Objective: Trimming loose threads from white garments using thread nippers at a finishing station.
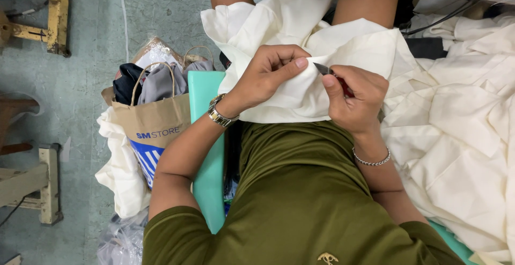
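Note:
A piece of cream cloth point(300, 34) lies bunched over my lap. My left hand point(268, 74), with a metal watch on the wrist, pinches a fold of this cloth between thumb and fingers. My right hand point(354, 98), a chain bracelet on its wrist, grips a small thread snipper point(324, 70) whose dark metal tip points at the pinched fold. Both hands meet close together above my lap.
A large heap of cream fabric point(461, 136) fills the right side. A brown paper bag point(153, 120) stuffed with dark and grey clothes stands on the floor at left, beside a turquoise seat point(206, 179). Wooden furniture legs point(48, 184) stand far left.

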